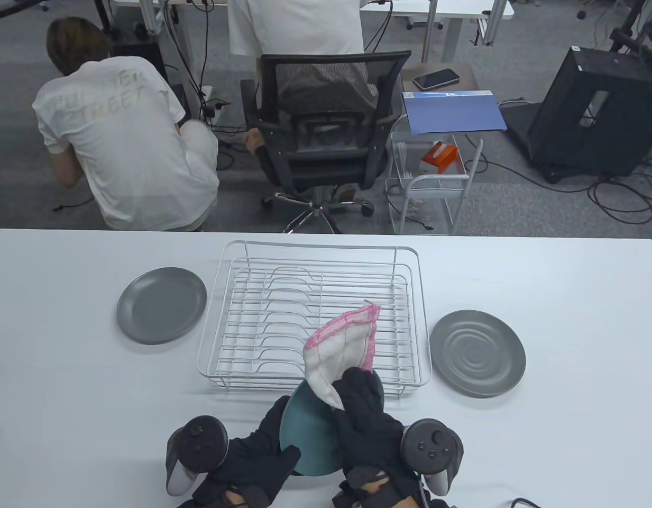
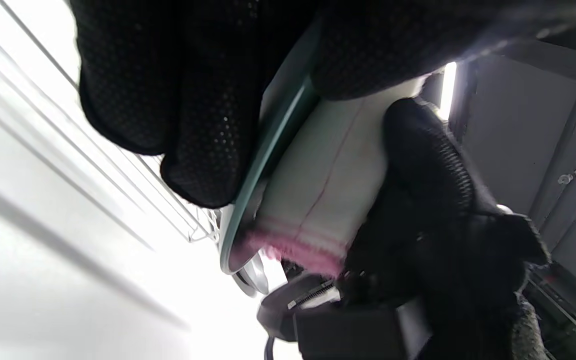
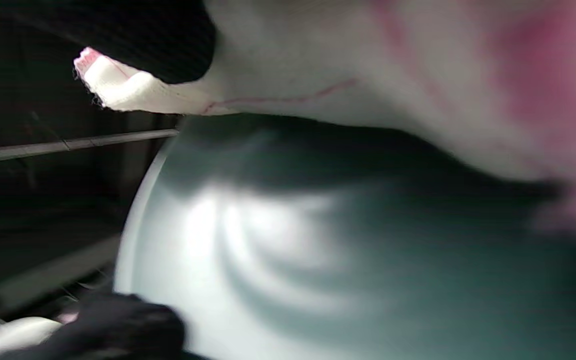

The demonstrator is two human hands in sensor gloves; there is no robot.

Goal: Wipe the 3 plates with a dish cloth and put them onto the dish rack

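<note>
My left hand [image 1: 262,450] grips a dark green plate [image 1: 307,439] by its edge and holds it tilted above the table's front edge. My right hand [image 1: 365,418] presses a white dish cloth with pink trim [image 1: 341,346] against the plate's face. In the left wrist view the plate rim [image 2: 268,155] runs between my left fingers [image 2: 188,100] and the cloth [image 2: 318,200]. The right wrist view shows the plate's face [image 3: 293,250] with the cloth [image 3: 318,65] on it. One grey plate [image 1: 162,304] lies left of the white wire dish rack [image 1: 312,317], another grey plate [image 1: 478,353] lies right of it.
The rack stands mid-table with nothing in it; the cloth's free end hangs over its front right part. Beyond the far table edge are an office chair [image 1: 326,127], a small wire cart [image 1: 437,185] and a crouching person [image 1: 125,143].
</note>
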